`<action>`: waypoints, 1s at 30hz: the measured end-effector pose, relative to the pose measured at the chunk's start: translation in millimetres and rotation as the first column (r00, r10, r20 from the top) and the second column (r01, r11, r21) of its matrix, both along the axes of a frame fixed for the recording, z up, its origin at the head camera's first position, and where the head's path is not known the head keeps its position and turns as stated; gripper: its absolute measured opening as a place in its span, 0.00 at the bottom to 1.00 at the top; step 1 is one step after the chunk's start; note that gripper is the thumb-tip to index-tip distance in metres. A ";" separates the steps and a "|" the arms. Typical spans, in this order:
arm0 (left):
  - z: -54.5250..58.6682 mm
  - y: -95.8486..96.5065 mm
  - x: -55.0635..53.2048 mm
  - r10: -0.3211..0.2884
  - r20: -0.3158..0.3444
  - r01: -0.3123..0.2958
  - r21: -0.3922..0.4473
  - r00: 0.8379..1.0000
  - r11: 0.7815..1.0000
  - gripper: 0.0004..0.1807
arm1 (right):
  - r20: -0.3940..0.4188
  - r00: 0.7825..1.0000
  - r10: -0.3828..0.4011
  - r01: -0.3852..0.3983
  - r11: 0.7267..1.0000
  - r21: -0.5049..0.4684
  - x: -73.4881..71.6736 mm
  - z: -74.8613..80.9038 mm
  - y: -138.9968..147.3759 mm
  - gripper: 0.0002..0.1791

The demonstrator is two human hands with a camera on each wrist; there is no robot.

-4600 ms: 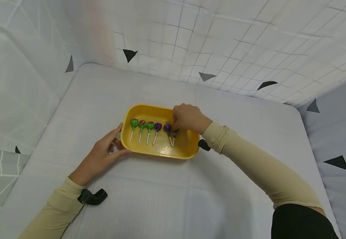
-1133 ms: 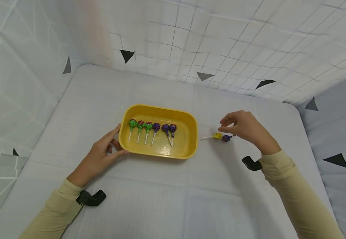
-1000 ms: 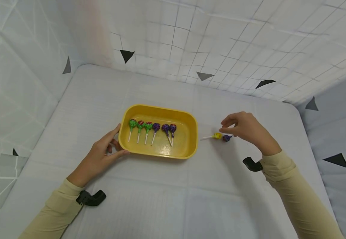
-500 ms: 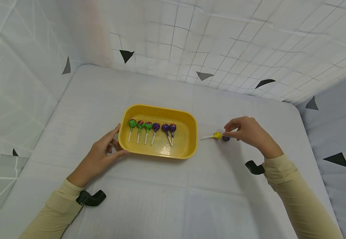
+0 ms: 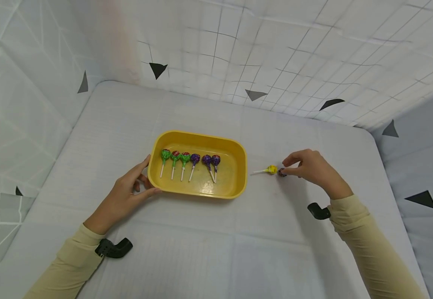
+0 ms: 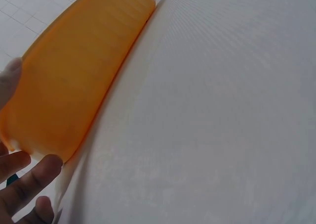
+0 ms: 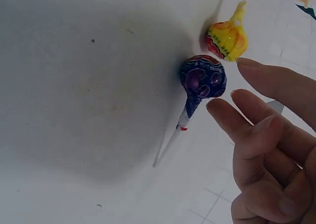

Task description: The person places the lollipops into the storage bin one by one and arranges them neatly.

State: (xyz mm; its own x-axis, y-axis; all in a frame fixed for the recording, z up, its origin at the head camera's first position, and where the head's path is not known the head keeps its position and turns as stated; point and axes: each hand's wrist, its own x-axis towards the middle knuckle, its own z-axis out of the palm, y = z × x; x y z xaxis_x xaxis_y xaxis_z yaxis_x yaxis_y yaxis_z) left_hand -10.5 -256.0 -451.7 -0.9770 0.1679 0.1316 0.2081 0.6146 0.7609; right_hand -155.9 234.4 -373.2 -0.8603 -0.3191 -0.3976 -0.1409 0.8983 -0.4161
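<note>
A yellow tray (image 5: 198, 189) holds a row of lollipops: three green ones (image 5: 185, 158) at the left and three purple ones (image 5: 195, 159) to their right. My left hand (image 5: 126, 195) holds the tray's left end, thumb at the front corner and fingers along the side. To the right of the tray, a yellow lollipop (image 5: 271, 169) and a dark purple lollipop (image 7: 202, 78) lie on the table. My right hand (image 5: 313, 168) is at the dark purple one, thumb and fingers apart. In the right wrist view, the fingertips (image 7: 217, 105) are close beside its wrapped head; contact is unclear.
A white-covered table (image 5: 186, 249) bears everything. Pale walls with grid lines (image 5: 261, 54) and dark triangular patches (image 5: 158, 69) stand behind and at the sides. Black wrist cameras (image 5: 114, 248) sit on both sleeves.
My right hand has let go of a purple lollipop in the tray and moved right, out of it. Lately it has lowered toward the dark purple lollipop. My left hand stays put.
</note>
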 end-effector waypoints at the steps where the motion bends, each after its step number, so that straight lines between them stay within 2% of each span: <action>1: 0.0 0.0 0.0 0.000 0.001 0.000 0.000 1.000 1.000 0.52 | 0.004 1.000 -0.004 0.004 1.000 0.002 -0.1 -0.9 0.5 0.18; 15: -0.5 0.0 -0.4 -0.006 -0.010 0.007 0.010 1.000 1.000 0.52 | -0.014 1.000 0.018 -0.018 1.000 0.021 3.3 -9.7 3.2 0.14; 30: 0.1 0.2 -0.3 -0.006 -0.017 0.006 0.000 1.000 1.000 0.53 | -0.038 0.999 0.002 0.000 0.998 0.057 5.9 -15.7 4.4 0.17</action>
State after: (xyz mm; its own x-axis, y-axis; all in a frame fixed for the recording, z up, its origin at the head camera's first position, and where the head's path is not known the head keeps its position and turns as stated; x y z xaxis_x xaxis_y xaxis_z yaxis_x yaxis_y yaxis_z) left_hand -10.8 -255.7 -451.6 -0.9736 0.1735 0.1483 0.2246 0.6134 0.7571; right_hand -150.0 238.8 -388.9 -0.8747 -0.2976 -0.3826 -0.1563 0.9204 -0.3585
